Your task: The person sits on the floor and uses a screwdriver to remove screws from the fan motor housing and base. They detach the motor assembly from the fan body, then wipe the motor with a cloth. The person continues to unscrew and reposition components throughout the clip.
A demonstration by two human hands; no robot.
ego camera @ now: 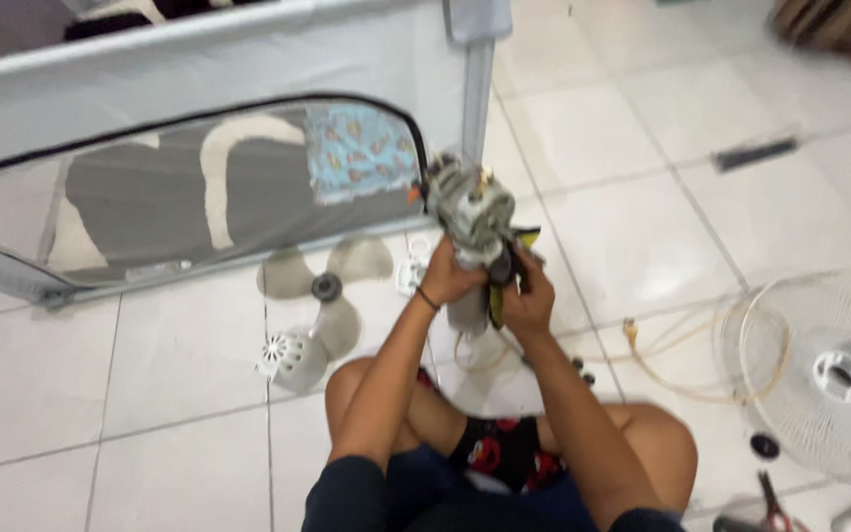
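I hold a grey fan motor (468, 207) upright in front of me over the tiled floor. My left hand (448, 279) grips its lower body from the left. My right hand (530, 296) is closed around a tool with a yellow and black handle (497, 296) pressed against the motor's right side. My knees and patterned shorts (494, 448) show at the bottom, as I sit on the floor.
A grey fan blade (322, 286) and a white motor cover (293, 357) lie on the floor to the left. A white fan grille (829, 369) and a pale cord (677, 369) lie right. A grey mesh playpen (199, 177) stands behind. Pliers (772, 504) lie at bottom right.
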